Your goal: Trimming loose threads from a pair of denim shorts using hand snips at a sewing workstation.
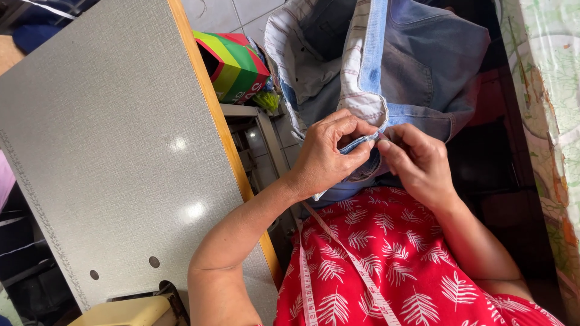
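Note:
A blue denim garment (417, 66) with a striped white lining (362, 72) hangs over my lap. My left hand (329, 154) pinches a folded edge of the denim between thumb and fingers. My right hand (417, 160) grips the same edge from the other side, fingertips touching the left hand's. A pink measuring tape (353, 265) drapes down over my red leaf-patterned clothing (399, 259).
A grey sewing table (109, 151) with a wooden edge fills the left. A cream sewing machine part (124, 311) shows at the bottom left. A striped multicoloured bag (232, 63) sits on the floor beyond the table. A patterned cloth (553, 108) hangs on the right.

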